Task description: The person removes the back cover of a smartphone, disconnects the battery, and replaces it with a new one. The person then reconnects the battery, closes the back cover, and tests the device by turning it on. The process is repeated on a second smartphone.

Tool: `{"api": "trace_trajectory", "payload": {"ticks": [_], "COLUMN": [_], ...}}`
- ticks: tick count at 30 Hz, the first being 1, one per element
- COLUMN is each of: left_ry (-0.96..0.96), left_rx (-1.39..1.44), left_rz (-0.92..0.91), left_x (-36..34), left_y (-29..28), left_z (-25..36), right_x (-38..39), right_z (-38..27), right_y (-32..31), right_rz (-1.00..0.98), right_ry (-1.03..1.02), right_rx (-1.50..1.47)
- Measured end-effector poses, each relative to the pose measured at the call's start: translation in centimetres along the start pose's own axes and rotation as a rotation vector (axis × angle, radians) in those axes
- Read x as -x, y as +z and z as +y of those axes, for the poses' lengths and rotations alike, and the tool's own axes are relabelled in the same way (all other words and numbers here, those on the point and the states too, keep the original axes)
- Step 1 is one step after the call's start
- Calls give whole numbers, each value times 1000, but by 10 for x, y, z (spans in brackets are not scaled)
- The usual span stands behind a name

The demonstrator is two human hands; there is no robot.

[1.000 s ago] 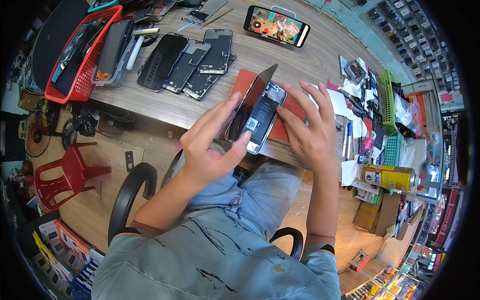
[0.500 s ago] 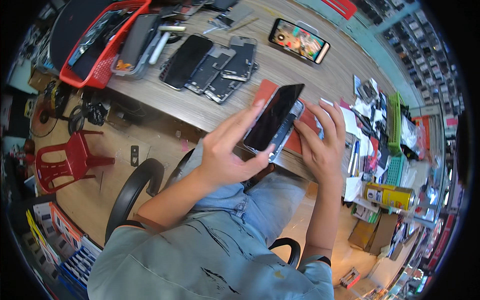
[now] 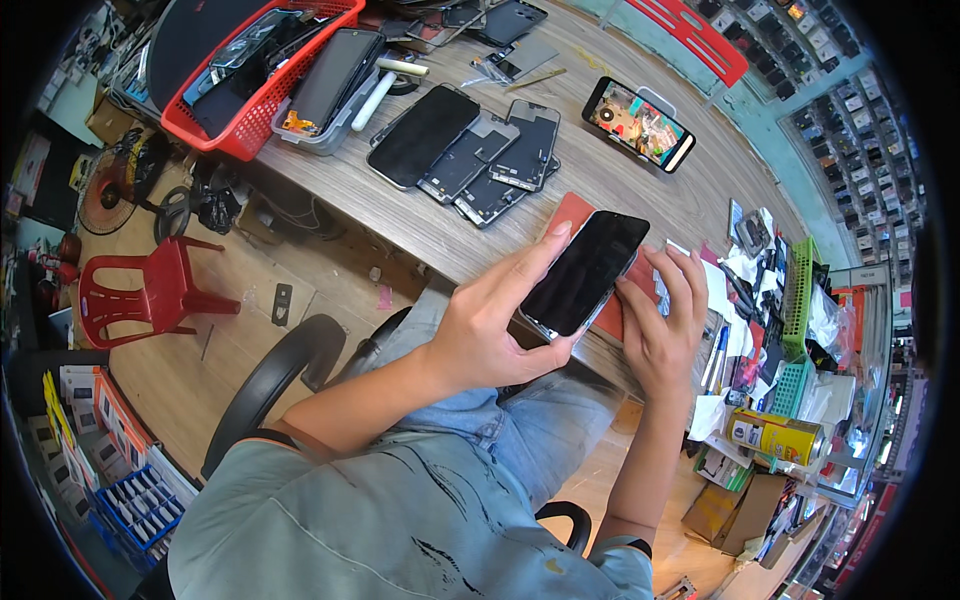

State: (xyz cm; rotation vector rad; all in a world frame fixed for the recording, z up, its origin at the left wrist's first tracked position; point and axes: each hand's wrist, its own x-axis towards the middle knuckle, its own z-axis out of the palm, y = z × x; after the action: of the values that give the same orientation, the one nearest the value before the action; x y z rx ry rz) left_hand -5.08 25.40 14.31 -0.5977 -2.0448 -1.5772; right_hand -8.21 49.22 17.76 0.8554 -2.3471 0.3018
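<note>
A phone with a black glass screen (image 3: 588,272) is held over a reddish-orange mat (image 3: 573,212) at the table's near edge. My left hand (image 3: 500,318) grips it, fingers along its left side and thumb at its lower end. The screen lies almost flat over the phone's body, which hardly shows now. My right hand (image 3: 662,325) rests at the phone's right edge, fingers bent and fingertips near or against its side; whether it grips the phone is hard to make out. Left of the mat lie a black-screened phone (image 3: 425,135) and several loose phone screens (image 3: 527,145) in an overlapping group.
A lit phone (image 3: 640,122) leans on a stand at the back. Far left are a red basket (image 3: 258,120) and a clear tub (image 3: 318,135) of phone parts. Papers, tools, green baskets (image 3: 800,300) and a yellow can (image 3: 775,435) crowd the right. A red chair (image 3: 160,290) stands on the floor.
The phone's screen, tilted up from its body before, has come down over it. My view has shifted, so the table things sit lower and further right.
</note>
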Motion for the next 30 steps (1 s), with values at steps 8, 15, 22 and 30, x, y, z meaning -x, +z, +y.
{"api": "trace_trajectory", "payload": {"ticks": [8,15,22,30], "left_ry": [-29,-59,-35,-36], "left_rx": [52,44,49,65], "left_rz": [-8,-34,-45,-51], "left_x": [0,0,-1,-1], "left_y": [1,0,0,0], "left_z": [1,3,2,2], "right_x": [1,0,1,1], "right_z": [1,1,1,0], "right_y": [-1,-1,-2,-2], "right_rz": [-5,-3,-9,-8], "right_ry": [0,8,10,8], "right_rx": [-5,-13,-10,-8]}}
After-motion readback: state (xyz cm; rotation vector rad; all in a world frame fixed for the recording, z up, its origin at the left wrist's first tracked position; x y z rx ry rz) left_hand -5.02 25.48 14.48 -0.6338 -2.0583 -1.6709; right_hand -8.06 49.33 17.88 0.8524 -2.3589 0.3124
